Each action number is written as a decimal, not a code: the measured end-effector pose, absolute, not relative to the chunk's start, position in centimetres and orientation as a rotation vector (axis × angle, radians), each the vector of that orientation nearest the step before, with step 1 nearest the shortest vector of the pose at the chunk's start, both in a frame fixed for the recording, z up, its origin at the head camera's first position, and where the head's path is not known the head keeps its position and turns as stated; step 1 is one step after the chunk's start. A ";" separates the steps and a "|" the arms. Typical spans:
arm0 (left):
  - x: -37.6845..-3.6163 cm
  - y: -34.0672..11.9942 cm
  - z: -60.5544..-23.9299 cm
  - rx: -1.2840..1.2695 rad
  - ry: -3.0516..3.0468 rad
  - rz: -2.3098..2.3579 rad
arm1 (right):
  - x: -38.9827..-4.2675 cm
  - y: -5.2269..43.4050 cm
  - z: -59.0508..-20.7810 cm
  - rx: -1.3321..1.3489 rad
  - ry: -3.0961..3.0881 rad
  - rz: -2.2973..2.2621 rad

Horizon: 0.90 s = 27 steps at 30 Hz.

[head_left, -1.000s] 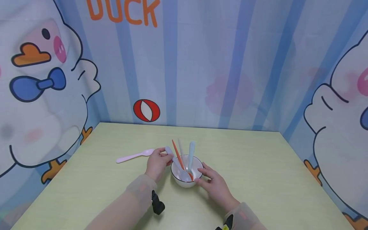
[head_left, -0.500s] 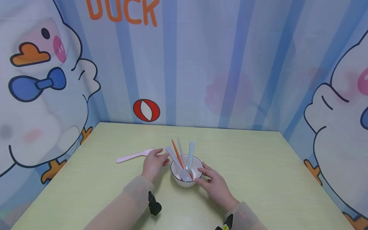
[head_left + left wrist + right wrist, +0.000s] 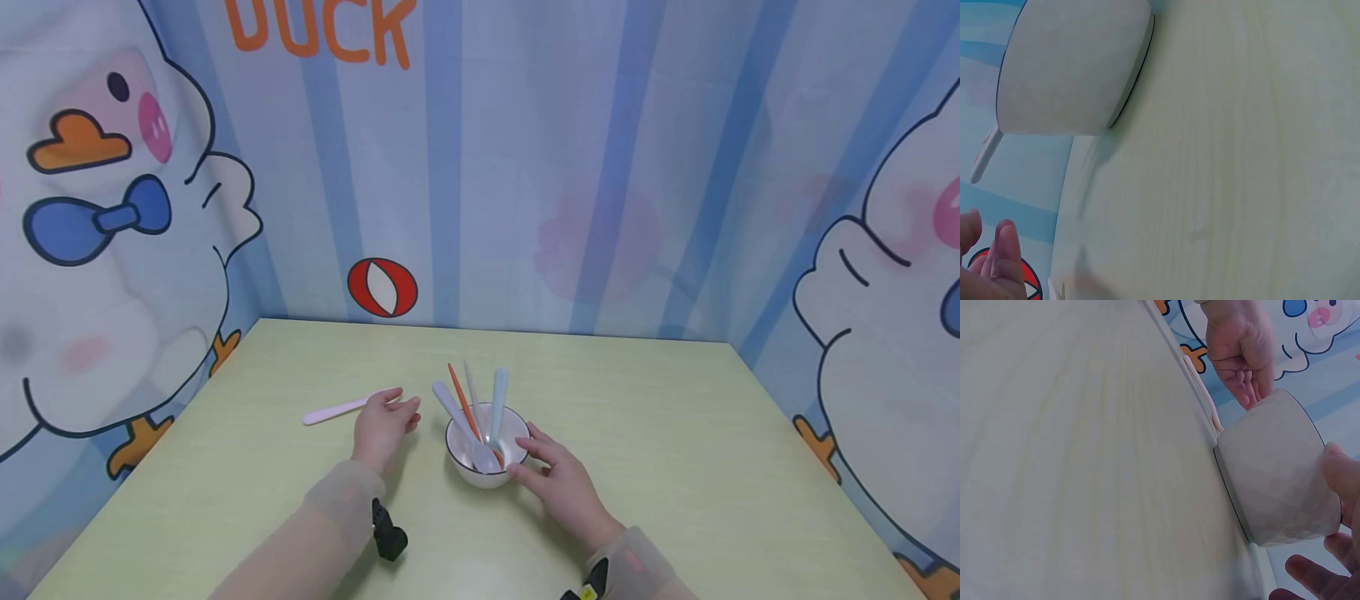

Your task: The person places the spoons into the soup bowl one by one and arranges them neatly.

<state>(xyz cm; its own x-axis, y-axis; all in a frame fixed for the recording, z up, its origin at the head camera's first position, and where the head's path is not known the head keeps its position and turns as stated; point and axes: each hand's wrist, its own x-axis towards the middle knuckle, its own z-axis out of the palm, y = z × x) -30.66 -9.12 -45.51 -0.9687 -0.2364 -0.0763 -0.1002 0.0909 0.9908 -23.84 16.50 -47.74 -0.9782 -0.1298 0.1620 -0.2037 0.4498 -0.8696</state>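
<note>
Left hand (image 3: pixel 384 425) relaxed, empty — near pink spoon (image 3: pixel 337 409) | right hand (image 3: pixel 558 483) fingers touching bowl (image 3: pixel 486 454)

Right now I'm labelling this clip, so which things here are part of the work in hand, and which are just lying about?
In hand:
- white bowl, right hand touching its side
- four utensils standing in the bowl
- pink spoon on the table, left hand open beside it

Lying about:
- table
- duck backdrop

Orange "DUCK" on backdrop (image 3: pixel 525 167), top cropped
</note>
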 end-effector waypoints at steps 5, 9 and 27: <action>-30.8 -10.4 -45.6 0.361 -2.260 -1.999 | -23.9 16.5 -47.7 0.302 -2.615 1.585; -30.9 -11.6 -45.6 0.396 -2.287 -1.982 | -23.9 16.6 -47.7 0.313 -2.608 1.585; -31.2 -17.3 -45.3 0.585 -2.248 -1.883 | -23.9 16.6 -47.8 0.298 -2.602 1.601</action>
<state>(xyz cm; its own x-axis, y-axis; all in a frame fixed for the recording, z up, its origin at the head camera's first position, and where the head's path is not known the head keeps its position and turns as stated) -31.16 -17.26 -45.29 -0.9125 -0.3874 -0.1315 -0.1974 0.1355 0.9709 -23.93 16.55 -47.78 -0.9785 -0.1270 0.1623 -0.2021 0.4377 -0.8761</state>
